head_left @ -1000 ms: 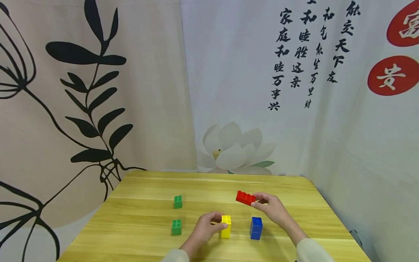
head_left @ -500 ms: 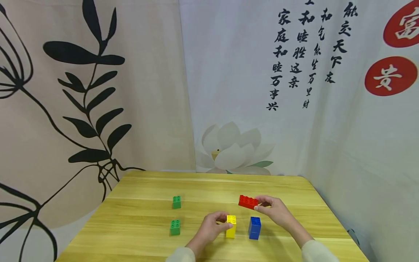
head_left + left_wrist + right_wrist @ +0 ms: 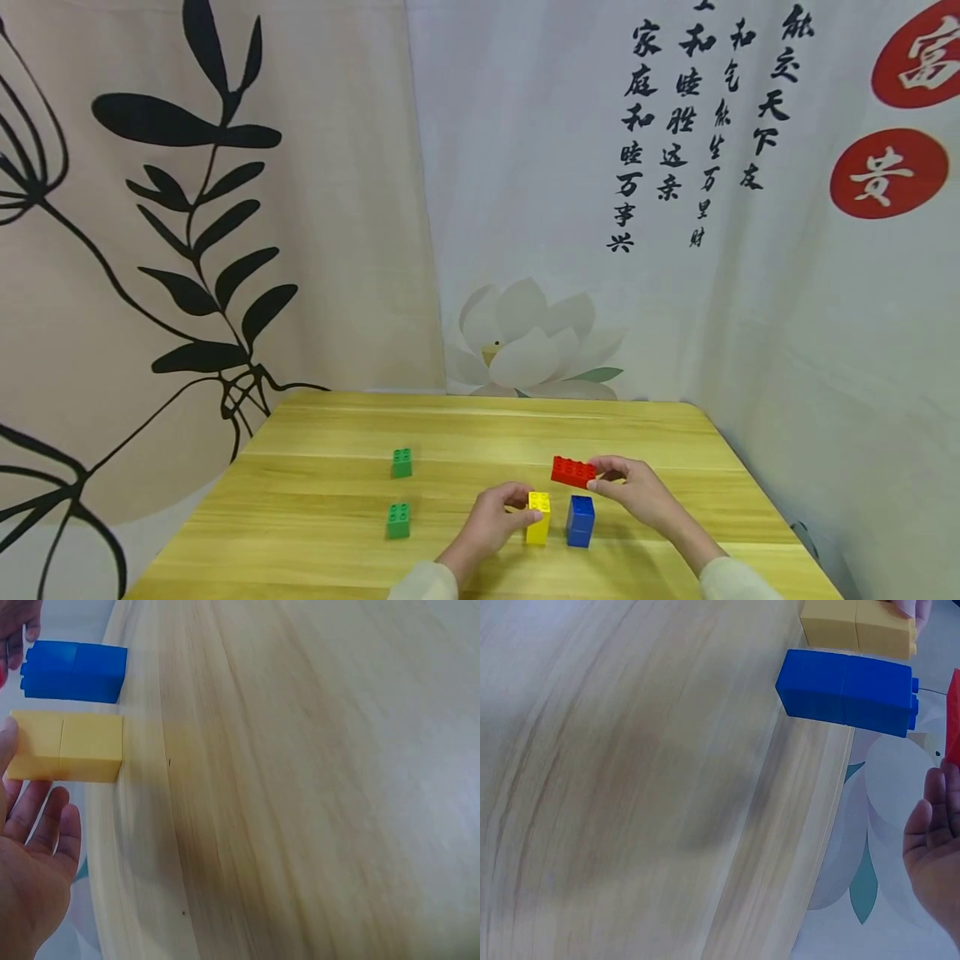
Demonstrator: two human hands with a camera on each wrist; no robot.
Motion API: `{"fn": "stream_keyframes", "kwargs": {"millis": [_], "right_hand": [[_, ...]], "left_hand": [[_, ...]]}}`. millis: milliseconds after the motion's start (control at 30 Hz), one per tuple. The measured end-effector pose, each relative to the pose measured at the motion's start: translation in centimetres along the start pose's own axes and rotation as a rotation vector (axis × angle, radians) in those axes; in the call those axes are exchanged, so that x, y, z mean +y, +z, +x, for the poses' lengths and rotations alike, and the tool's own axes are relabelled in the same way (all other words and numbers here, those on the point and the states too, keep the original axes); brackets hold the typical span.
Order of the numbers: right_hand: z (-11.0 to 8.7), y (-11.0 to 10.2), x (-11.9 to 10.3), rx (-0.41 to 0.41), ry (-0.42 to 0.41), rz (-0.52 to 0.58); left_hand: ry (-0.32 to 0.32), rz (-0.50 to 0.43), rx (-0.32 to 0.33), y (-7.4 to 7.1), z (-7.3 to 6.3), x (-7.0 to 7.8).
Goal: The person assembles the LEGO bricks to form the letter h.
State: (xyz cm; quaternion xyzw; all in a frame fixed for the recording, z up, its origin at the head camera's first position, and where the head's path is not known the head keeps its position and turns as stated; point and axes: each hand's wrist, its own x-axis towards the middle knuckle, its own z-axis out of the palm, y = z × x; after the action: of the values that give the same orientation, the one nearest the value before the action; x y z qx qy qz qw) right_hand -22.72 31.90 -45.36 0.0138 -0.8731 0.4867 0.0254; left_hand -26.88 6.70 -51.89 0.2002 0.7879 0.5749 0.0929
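Observation:
My left hand [image 3: 493, 522] pinches a yellow stack of two toy building bricks [image 3: 537, 518] near its top, thumb in front and fingers behind. The stack stands upright on the table. Just to its right stands a blue stack of two bricks [image 3: 581, 522], with a narrow gap between the two; in the right wrist view the blue stack [image 3: 847, 691] shows its studs and a seam halfway. My right hand [image 3: 633, 493] pinches a long red brick [image 3: 573, 472] by its right end, studs up, in the air above and behind the blue stack.
Two green bricks lie apart on the left side of the wooden table [image 3: 322, 500]: one farther back [image 3: 402, 462], one nearer [image 3: 398, 521]. Behind the table hangs a printed cloth backdrop [image 3: 360, 208] with plants, a lotus and writing.
The left hand has slid the yellow stack rightward, closer to the blue one. The right hand has brought the red brick lower and slightly right, toward the two stacks.

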Motion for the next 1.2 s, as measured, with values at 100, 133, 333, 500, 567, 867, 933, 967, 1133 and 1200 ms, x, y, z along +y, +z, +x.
{"fn": "stream_keyframes", "kwargs": {"millis": [100, 133, 333, 500, 567, 867, 933, 967, 1133, 1200], "right_hand": [[-0.1, 0.0, 0.0, -0.009, 0.0, -0.003], [-0.2, 0.1, 0.1, -0.013, -0.002, -0.003], [-0.2, 0.2, 0.2, -0.038, -0.015, 0.007], [-0.3, 0.3, 0.2, -0.057, -0.027, 0.018], [-0.4, 0.3, 0.2, -0.068, -0.031, 0.022], [-0.4, 0.5, 0.5, -0.092, -0.033, 0.023], [-0.5, 0.5, 0.5, -0.098, -0.036, 0.031], [-0.5, 0.5, 0.5, -0.103, -0.039, 0.035], [-0.6, 0.6, 0.6, -0.13, -0.042, 0.047], [-0.5, 0.6, 0.6, -0.139, -0.044, 0.042]], "left_hand": [[-0.004, 0.004, -0.005, 0.2, 0.2, 0.1], [-0.003, 0.005, -0.008, 0.3, 0.2, 0.1], [0.013, 0.004, -0.014, 0.6, 0.1, 0.4], [0.022, 0.006, -0.013, 0.9, 0.2, 0.5], [0.022, 0.008, -0.015, 1.0, 0.2, 0.5], [0.009, 0.012, -0.034, 1.1, 0.3, 0.5], [0.014, 0.016, -0.034, 1.1, 0.3, 0.5], [0.016, 0.018, -0.033, 1.1, 0.3, 0.4], [0.018, 0.022, -0.032, 1.3, 0.4, 0.3], [0.017, 0.023, -0.032, 1.3, 0.4, 0.3]]}}
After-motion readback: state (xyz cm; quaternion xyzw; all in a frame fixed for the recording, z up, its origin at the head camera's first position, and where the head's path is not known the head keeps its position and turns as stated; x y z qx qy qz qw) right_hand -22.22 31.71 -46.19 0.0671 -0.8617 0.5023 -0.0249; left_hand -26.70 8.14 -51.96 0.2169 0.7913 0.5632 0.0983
